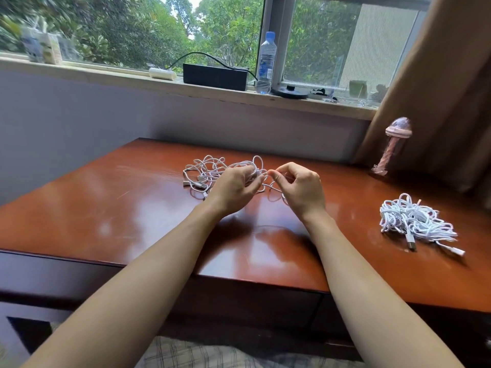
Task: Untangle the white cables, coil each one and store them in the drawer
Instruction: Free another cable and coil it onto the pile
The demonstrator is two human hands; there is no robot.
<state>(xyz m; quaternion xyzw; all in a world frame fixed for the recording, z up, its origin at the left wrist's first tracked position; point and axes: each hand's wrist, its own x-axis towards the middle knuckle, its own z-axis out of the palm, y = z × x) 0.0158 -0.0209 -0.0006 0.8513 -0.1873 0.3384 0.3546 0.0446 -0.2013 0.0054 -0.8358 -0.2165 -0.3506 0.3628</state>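
Observation:
A loose tangle of white cables lies on the far middle of the reddish wooden desk. My left hand is closed around strands at the tangle's right side. My right hand pinches a thin white strand between thumb and forefinger, just right of the left hand. A second bundle of white cables with USB plugs sticking out lies apart near the desk's right edge. The drawer front below the desk's near edge looks closed.
A pink bottle-like object stands at the desk's back right beside a brown curtain. The windowsill behind holds a black box, a water bottle, a white roll and small items. Checked fabric lies below the desk.

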